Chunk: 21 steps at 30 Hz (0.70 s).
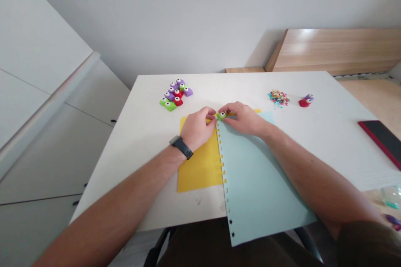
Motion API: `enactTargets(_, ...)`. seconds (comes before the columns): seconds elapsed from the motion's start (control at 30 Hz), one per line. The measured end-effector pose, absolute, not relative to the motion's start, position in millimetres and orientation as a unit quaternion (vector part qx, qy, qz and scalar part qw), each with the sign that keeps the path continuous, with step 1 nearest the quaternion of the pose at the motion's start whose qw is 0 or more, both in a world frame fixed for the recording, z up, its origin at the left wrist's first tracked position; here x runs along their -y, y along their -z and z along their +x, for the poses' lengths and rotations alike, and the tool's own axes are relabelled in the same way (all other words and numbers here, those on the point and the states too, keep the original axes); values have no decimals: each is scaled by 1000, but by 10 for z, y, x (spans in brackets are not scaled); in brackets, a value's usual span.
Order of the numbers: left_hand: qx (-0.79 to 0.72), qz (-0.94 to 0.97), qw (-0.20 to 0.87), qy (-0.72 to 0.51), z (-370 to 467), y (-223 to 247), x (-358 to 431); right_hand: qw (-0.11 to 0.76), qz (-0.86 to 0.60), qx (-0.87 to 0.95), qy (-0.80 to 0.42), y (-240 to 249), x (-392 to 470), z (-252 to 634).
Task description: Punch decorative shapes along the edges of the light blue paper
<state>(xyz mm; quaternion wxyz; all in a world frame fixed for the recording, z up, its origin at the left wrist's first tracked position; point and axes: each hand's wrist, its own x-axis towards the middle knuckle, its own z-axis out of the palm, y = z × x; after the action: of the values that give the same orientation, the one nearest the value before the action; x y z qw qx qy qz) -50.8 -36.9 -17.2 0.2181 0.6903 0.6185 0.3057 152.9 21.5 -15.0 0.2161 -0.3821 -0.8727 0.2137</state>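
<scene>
A light blue sheet of paper (260,183) lies partly over a yellow sheet (200,171) and hangs past the table's front edge. Small shaped holes run down its left edge; the lowest look like stars. At its top left corner sits a small green craft punch (222,115) with a white, eye-like button. My right hand (244,117) grips this punch between thumb and fingers. My left hand (199,127), with a dark watch on the wrist, is closed at the same corner, its fingertips pinching the sheet's edge beside the punch.
Several purple, red and green punches (176,94) stand grouped at the back left of the white table (134,133). At the right lie a pile of colored paper bits (278,98), a red punch (304,102) and a purple one (309,97). A dark, red-edged object (380,142) lies at the right edge.
</scene>
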Motion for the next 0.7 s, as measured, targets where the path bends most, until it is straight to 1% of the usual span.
enactTargets(0.17,-632,682,207,-304,-515,215,305,220,-380,873,-211,166,-213,1530)
enactTargets(0.7,-640,662,241,-306,-517,229,270,225,-379,872,-213,159,-194,1533)
